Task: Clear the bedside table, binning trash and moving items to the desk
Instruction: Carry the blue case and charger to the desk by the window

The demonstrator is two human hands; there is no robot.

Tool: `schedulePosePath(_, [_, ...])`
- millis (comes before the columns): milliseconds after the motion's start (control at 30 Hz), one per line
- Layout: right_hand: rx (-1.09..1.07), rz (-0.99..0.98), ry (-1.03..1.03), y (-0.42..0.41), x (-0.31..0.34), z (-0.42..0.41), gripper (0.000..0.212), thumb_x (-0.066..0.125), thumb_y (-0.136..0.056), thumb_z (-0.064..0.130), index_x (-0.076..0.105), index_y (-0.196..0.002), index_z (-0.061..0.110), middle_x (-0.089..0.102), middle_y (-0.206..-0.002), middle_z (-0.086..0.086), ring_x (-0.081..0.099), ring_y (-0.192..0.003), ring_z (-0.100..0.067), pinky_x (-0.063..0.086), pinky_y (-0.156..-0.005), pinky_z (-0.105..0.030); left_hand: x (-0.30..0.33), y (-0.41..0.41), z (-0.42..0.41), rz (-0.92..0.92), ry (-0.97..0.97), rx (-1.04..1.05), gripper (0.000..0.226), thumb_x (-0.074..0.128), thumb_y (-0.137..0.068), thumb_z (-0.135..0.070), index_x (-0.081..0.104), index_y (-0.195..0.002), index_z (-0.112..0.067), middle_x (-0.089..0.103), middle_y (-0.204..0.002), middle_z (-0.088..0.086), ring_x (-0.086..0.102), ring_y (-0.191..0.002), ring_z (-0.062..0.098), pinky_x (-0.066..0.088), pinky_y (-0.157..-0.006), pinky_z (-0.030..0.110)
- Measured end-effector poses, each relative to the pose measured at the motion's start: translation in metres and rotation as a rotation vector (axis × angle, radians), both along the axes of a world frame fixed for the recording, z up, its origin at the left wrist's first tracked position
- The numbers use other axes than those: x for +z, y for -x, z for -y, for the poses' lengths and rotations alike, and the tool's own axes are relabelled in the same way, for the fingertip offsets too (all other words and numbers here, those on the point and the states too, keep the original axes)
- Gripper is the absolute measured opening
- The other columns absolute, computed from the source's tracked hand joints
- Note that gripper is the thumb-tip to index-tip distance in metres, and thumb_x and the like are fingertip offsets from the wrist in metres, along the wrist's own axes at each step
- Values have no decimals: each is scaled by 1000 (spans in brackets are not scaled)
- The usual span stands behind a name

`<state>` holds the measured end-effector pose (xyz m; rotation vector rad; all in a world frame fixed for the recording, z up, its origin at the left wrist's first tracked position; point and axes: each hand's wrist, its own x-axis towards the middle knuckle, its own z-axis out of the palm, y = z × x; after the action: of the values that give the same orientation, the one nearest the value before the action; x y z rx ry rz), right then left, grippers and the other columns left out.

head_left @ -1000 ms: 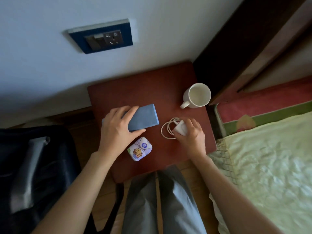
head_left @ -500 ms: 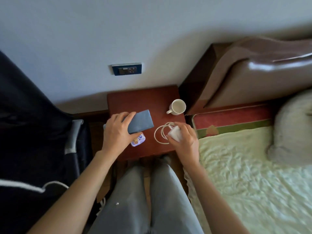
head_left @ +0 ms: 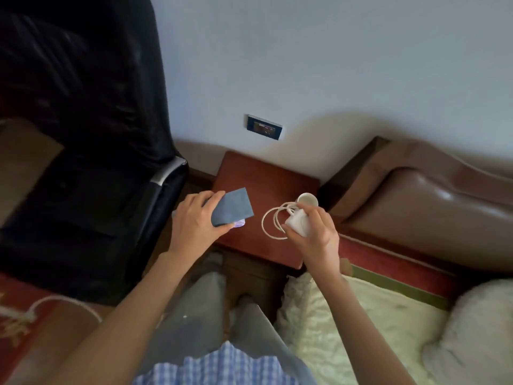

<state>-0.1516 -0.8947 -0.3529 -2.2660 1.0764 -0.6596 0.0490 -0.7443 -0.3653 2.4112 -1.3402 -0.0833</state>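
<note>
My left hand (head_left: pixel 195 220) grips a flat blue-grey book (head_left: pixel 232 207), lifted above the left side of the reddish-brown bedside table (head_left: pixel 261 173). A small white and purple packet (head_left: pixel 240 223) peeks out from under the book's lower edge. My right hand (head_left: pixel 315 232) holds a white charger block (head_left: pixel 298 222) with its coiled white cable (head_left: pixel 270 222) hanging in a loop over the table. A white mug (head_left: pixel 307 200) stands at the table's right edge, partly behind my right fingers.
A black office chair (head_left: pixel 91 162) stands close on the left of the table. The brown padded headboard (head_left: pixel 422 201) and the bed with a pale quilt (head_left: pixel 347 323) lie on the right. A blue wall socket (head_left: pixel 264 127) sits above the table. A red rug (head_left: pixel 16 309) covers the floor at lower left.
Both hands have lifted their items off the table. The view has pulled back and up, so the table looks smaller and the chair and bed fill more of the frame.
</note>
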Motion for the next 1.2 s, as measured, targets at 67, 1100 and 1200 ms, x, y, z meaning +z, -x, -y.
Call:
schedulePosePath(67, [98, 6, -10, 4, 10, -4, 47, 84, -67, 17, 65, -109, 14, 64, -105, 0, 52, -97, -7, 31, -89, -3, 6, 17, -17, 7, 4, 71, 72, 83, -60, -45, 60, -119, -11, 65, -105, 9, 60, -91, 30, 52, -73, 43])
schedulePosePath(1100, [1143, 30, 78, -121, 27, -453, 51, 70, -74, 43, 64, -112, 10, 64, -110, -4, 59, -98, -17, 50, -84, -24, 36, 128, -559, -65, 76, 1061, 71, 55, -71, -63, 58, -124, -15, 64, -108, 5, 59, -93, 27, 51, -74, 41])
schedulePosePath(1200, [1174, 16, 82, -135, 32, -489, 50, 76, -73, 39, 63, -113, 12, 63, -112, -4, 57, -99, -15, 46, -85, -20, 39, 119, -597, -53, 71, 1087, 71, 58, -71, -61, 59, -123, -14, 64, -107, 6, 59, -93, 29, 50, -76, 43])
